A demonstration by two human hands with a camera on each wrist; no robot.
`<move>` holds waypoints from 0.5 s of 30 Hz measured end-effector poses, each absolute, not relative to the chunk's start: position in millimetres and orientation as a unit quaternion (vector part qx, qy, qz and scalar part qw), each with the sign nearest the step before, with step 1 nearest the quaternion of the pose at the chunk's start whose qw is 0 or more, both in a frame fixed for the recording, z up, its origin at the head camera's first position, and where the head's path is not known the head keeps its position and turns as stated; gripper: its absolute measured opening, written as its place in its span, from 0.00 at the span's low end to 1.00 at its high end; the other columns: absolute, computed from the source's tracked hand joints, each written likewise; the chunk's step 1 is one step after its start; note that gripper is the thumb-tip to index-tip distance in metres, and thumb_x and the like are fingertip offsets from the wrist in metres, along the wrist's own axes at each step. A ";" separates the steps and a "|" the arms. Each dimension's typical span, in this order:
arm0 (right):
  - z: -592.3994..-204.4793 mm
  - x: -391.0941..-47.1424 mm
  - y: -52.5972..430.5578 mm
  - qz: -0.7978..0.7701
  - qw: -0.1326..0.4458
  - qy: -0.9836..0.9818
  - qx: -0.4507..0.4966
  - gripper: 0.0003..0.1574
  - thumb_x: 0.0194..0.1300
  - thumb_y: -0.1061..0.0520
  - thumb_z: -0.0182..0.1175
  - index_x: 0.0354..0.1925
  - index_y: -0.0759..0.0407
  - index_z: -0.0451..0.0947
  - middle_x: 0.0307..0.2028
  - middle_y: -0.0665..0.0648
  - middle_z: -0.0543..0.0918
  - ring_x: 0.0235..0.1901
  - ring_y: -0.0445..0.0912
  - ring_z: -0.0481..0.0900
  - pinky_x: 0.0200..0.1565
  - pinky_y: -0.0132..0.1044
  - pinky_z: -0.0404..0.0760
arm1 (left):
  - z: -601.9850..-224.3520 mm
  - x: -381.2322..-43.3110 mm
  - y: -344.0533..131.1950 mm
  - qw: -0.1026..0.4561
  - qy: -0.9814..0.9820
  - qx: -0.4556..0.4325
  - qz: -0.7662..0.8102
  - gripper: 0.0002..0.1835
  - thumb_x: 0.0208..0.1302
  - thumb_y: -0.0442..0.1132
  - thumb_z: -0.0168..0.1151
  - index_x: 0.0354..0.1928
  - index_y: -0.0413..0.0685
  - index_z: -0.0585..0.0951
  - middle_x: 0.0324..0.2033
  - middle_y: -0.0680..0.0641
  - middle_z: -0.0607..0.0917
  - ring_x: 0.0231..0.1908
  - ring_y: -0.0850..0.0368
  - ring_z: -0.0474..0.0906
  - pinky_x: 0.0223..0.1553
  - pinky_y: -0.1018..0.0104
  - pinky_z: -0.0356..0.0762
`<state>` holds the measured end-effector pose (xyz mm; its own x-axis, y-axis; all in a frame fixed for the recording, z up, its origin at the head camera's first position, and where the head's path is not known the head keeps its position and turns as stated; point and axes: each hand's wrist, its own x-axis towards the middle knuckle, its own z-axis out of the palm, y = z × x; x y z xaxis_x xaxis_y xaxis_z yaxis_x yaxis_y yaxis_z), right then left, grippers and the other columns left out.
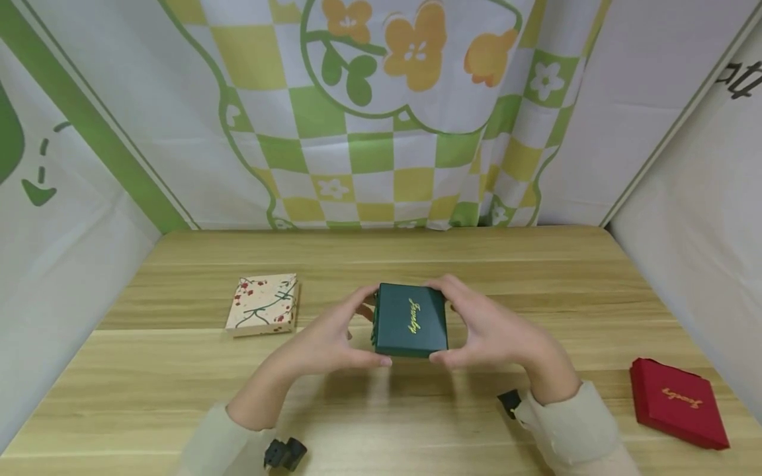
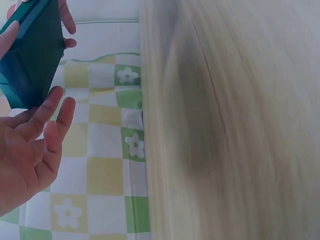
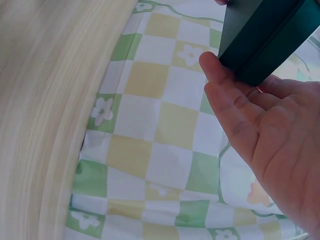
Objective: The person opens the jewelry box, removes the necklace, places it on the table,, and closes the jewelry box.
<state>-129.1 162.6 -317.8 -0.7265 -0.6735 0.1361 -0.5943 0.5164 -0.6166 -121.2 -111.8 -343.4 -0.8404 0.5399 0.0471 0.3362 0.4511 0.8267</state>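
Left hand [image 1: 329,338] and right hand [image 1: 493,325] grip, facing each other, thumbs [image 1: 364,359] on the near side. Both forearms [image 1: 260,391] angle inward.

Dark green box [image 2: 37,55] at 10 o'clock, two hands on it.
Left hand [image 2: 25,155] between 8 and 9, fingertips touching box's lower end; right-hand fingers [image 2: 67,21] near 11. Checked, flowered cloth [image 2: 105,175] 10 down to 7. Wooden tabletop [image 2: 240,125] 12 through 6, apart from box.

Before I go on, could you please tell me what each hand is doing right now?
Left hand: holding the dark green box by its left side.
Right hand: holding the same box by its right side.
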 end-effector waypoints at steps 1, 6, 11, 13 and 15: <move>-317.6 -129.1 162.9 -0.329 0.061 0.869 -0.364 0.56 0.47 0.49 0.76 0.69 0.53 0.60 0.57 0.50 0.72 0.54 0.44 0.75 0.58 0.49 0.77 | -343.9 -121.4 -111.3 0.118 0.837 0.260 0.466 0.56 0.48 0.46 0.80 0.76 0.48 0.56 0.62 0.46 0.75 0.57 0.49 0.73 0.37 0.61 0.76; -316.4 -128.8 163.8 -0.332 0.064 0.868 -0.364 0.56 0.47 0.49 0.75 0.70 0.53 0.60 0.57 0.50 0.72 0.54 0.45 0.75 0.58 0.50 0.77 | -346.5 -120.4 -109.2 0.129 0.813 0.262 0.504 0.53 0.47 0.41 0.80 0.74 0.49 0.58 0.61 0.46 0.74 0.55 0.49 0.71 0.29 0.67 0.74; -314.8 -129.2 165.1 -0.334 0.060 0.867 -0.365 0.55 0.47 0.49 0.75 0.70 0.53 0.60 0.57 0.50 0.72 0.53 0.45 0.75 0.54 0.50 0.80 | -347.1 -119.0 -107.1 0.120 0.809 0.253 0.517 0.52 0.47 0.41 0.80 0.73 0.52 0.61 0.59 0.47 0.76 0.55 0.49 0.71 0.29 0.68 0.73; -314.1 -129.5 165.6 -0.330 0.052 0.868 -0.367 0.55 0.47 0.48 0.75 0.70 0.54 0.61 0.58 0.50 0.72 0.52 0.45 0.75 0.51 0.47 0.81 | -346.9 -118.7 -106.1 0.116 0.810 0.249 0.518 0.52 0.46 0.41 0.80 0.73 0.53 0.62 0.57 0.48 0.77 0.54 0.50 0.71 0.28 0.68 0.72; -313.4 -129.8 166.2 -0.325 0.043 0.869 -0.371 0.55 0.46 0.48 0.75 0.69 0.55 0.62 0.59 0.50 0.73 0.52 0.45 0.75 0.49 0.44 0.80 | -347.0 -118.8 -105.0 0.111 0.812 0.248 0.517 0.52 0.45 0.40 0.80 0.73 0.54 0.62 0.55 0.48 0.79 0.53 0.51 0.72 0.28 0.68 0.72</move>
